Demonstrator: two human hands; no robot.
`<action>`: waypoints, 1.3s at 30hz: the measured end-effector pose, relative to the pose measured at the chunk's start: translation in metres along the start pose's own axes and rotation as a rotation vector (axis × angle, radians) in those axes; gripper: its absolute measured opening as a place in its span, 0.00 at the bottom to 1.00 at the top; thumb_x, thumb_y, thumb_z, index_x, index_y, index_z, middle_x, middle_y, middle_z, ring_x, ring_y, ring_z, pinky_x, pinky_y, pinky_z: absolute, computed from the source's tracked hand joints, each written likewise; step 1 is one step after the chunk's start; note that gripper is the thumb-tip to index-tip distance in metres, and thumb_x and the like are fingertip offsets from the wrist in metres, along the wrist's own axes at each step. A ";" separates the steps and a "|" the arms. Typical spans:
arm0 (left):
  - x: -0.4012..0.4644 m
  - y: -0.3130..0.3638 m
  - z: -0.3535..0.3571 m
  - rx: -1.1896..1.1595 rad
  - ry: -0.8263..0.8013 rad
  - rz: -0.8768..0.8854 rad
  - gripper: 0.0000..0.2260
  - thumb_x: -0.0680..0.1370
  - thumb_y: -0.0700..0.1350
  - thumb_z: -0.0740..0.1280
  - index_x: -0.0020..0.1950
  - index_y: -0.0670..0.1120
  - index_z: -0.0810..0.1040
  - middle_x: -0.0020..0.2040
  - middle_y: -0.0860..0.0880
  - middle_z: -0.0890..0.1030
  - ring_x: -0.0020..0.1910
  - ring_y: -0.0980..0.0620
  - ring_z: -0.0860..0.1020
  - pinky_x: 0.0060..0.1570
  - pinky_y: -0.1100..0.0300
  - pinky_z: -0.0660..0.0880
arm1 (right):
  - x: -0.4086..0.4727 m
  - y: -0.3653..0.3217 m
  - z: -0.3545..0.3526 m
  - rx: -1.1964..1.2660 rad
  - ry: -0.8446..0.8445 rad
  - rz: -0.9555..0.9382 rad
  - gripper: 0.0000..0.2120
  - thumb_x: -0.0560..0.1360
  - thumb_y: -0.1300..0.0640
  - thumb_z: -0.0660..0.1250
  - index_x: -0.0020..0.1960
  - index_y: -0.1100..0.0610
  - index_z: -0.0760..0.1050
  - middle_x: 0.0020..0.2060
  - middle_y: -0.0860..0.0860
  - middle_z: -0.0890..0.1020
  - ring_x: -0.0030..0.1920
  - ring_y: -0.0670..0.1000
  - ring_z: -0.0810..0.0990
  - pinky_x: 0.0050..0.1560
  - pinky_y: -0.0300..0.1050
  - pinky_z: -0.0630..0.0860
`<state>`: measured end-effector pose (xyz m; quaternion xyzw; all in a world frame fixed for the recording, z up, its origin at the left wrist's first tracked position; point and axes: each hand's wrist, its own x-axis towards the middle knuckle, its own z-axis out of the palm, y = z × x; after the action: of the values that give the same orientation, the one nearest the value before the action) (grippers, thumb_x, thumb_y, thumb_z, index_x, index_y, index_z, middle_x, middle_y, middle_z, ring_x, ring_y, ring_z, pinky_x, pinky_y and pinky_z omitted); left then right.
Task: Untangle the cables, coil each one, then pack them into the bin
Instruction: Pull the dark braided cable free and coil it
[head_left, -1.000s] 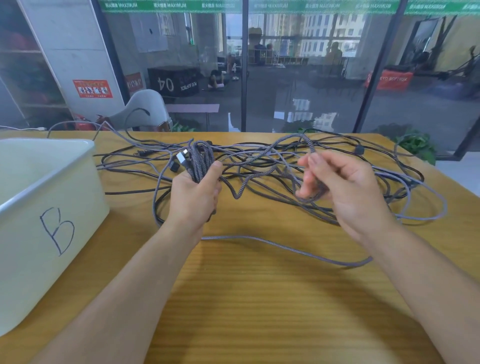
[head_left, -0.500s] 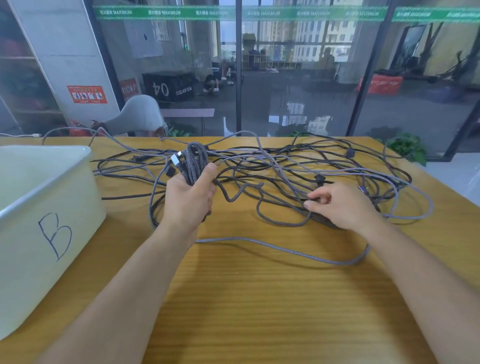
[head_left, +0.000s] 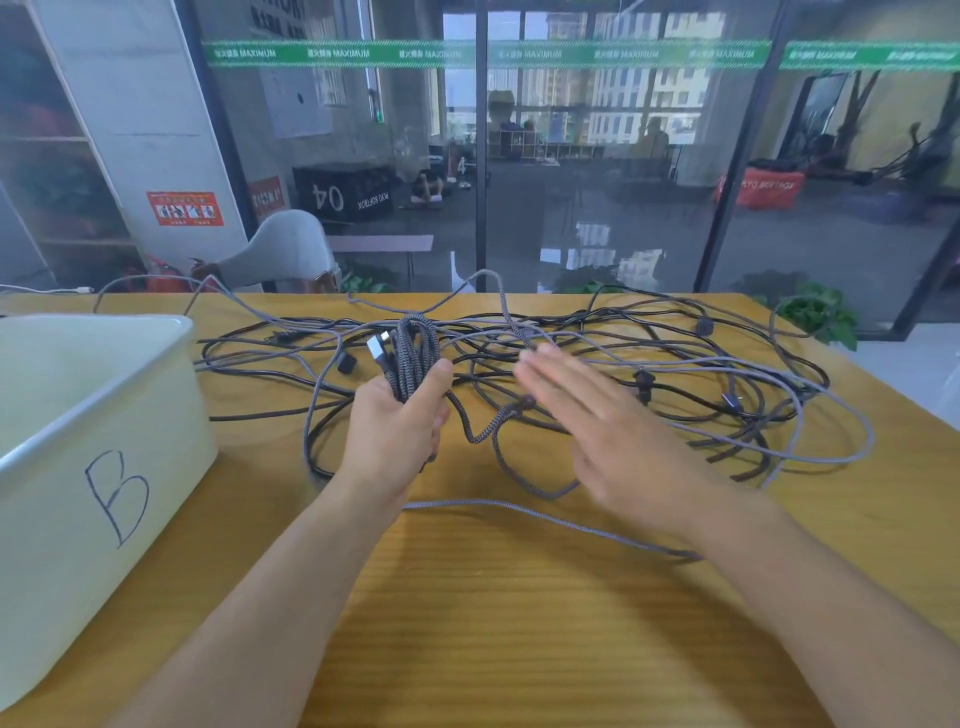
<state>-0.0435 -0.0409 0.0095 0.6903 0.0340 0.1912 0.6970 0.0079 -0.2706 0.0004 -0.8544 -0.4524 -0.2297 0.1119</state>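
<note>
My left hand (head_left: 397, 428) grips a partly wound coil of grey braided cable (head_left: 410, 353), its silver plug sticking out at the upper left. The same cable trails down and right across the wooden table (head_left: 519, 623). A tangle of black and grey cables (head_left: 675, 384) spreads over the far half of the table. My right hand (head_left: 597, 431) hovers blurred above the tangle with straight fingers, holding nothing that I can see. The white bin (head_left: 104, 467), marked "B", stands at the left.
The table's far edge meets a glass wall. A grey chair back (head_left: 285, 249) shows behind the table at the left. A thin white cable (head_left: 47, 289) lies at the far left corner. Bare wood lies in front of my arms.
My right hand let go of the cable it pinched on the table, opened and swung up and left over the tangle. My left hand kept its grip on the coil.
</note>
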 end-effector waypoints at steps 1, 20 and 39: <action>-0.001 0.001 0.001 0.004 -0.015 0.006 0.19 0.84 0.49 0.67 0.36 0.47 0.65 0.29 0.46 0.64 0.27 0.49 0.59 0.30 0.55 0.58 | 0.000 -0.007 0.002 0.069 -0.024 -0.019 0.37 0.75 0.70 0.66 0.82 0.57 0.62 0.81 0.49 0.64 0.83 0.47 0.52 0.82 0.47 0.53; -0.012 0.012 0.007 -0.012 -0.014 0.163 0.14 0.84 0.48 0.66 0.44 0.40 0.80 0.37 0.42 0.85 0.32 0.46 0.82 0.35 0.56 0.76 | -0.001 -0.044 -0.021 0.025 0.025 -0.187 0.11 0.84 0.51 0.60 0.52 0.50 0.81 0.26 0.44 0.76 0.28 0.50 0.72 0.38 0.44 0.70; -0.011 0.035 0.003 -0.537 -0.226 -0.057 0.13 0.78 0.55 0.66 0.42 0.46 0.74 0.28 0.54 0.64 0.24 0.55 0.63 0.30 0.62 0.66 | -0.001 -0.014 0.021 0.041 -0.064 -0.168 0.07 0.81 0.52 0.62 0.54 0.49 0.79 0.47 0.41 0.82 0.47 0.49 0.78 0.43 0.49 0.80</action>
<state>-0.0611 -0.0479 0.0416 0.4968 -0.0765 0.0956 0.8592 0.0025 -0.2550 -0.0187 -0.8180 -0.5304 -0.2015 0.0950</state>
